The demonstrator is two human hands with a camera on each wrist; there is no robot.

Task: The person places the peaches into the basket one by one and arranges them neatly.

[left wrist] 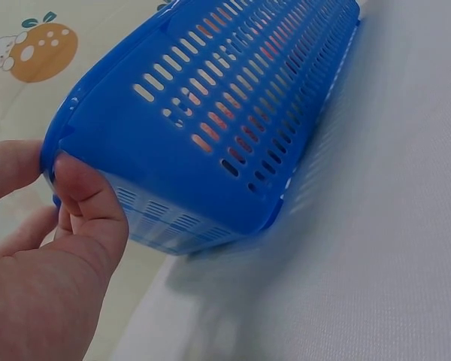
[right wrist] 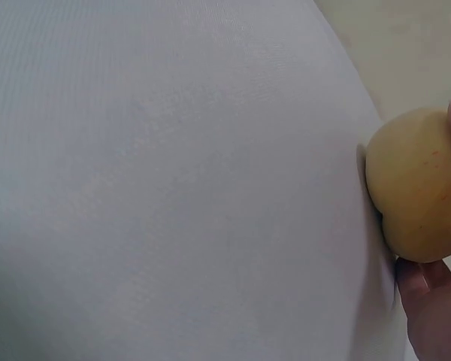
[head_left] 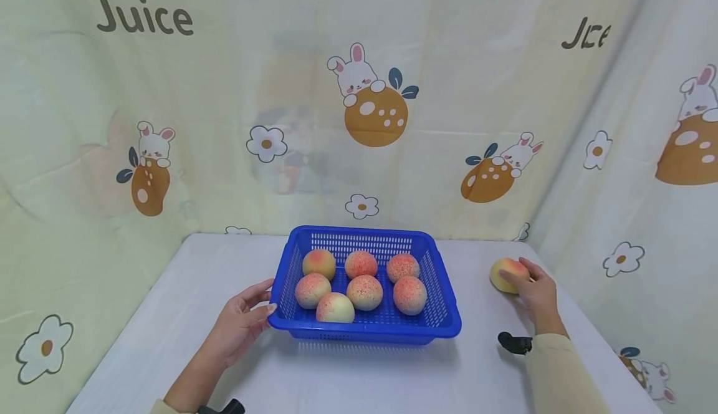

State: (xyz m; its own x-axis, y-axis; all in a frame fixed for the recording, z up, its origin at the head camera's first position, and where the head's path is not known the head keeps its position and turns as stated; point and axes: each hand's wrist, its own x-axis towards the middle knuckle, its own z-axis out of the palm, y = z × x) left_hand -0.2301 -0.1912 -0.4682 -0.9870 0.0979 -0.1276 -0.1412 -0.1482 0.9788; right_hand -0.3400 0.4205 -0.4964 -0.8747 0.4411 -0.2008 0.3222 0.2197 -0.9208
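Observation:
A blue plastic basket with slotted walls stands on the table, holding several peaches of yellow and speckled red. My left hand grips the basket's rim near its front left corner; the left wrist view shows the thumb on the near side and the fingers on the other. Off to the right of the basket, my right hand holds a single yellow peach with a red blush, at table level. In the right wrist view this peach sits between thumb and fingers, partly cut off by the frame edge.
A white cloth covers the table. Behind and at the sides hangs a pale curtain printed with rabbits, fruit and flowers. Dark wrist camera mounts show near both wrists.

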